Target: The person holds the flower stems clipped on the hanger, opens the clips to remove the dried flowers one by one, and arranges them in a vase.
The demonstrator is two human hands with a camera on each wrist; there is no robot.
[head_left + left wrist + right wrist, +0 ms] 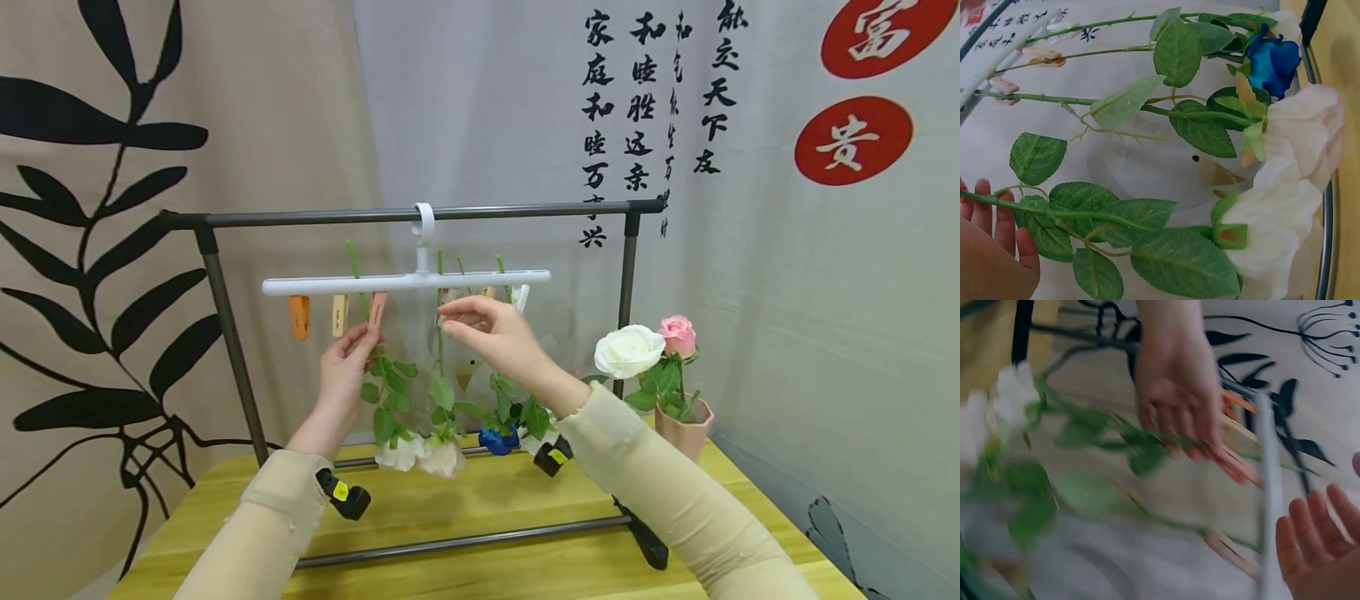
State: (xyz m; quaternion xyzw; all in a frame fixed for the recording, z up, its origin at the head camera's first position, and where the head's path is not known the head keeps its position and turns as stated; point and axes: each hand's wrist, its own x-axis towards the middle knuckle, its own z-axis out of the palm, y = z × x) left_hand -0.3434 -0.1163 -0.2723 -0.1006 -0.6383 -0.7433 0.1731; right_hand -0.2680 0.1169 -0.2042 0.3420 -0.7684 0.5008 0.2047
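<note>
A white hanger (405,283) with clothespins along its bar hangs from a dark rail. My left hand (347,371) pinches a pink clothespin (377,310) under the bar, beside the green stem of an upside-down white rose (401,451). In the left wrist view that stem (1104,217) crosses in front of my fingers. My right hand (498,333) is raised near the middle of the bar; the right wrist view shows its fingers (1319,519) spread with nothing in them. Beside the first rose hang a pale pink-white rose (1304,134) and a blue rose (1274,62), heads down.
Orange (299,317) and beige (340,315) clothespins hang left of my left hand, a white one (521,297) at right. The dark metal rack (237,350) stands on a wooden table (450,571). A pink pot (684,427) with white and pink roses stands at right.
</note>
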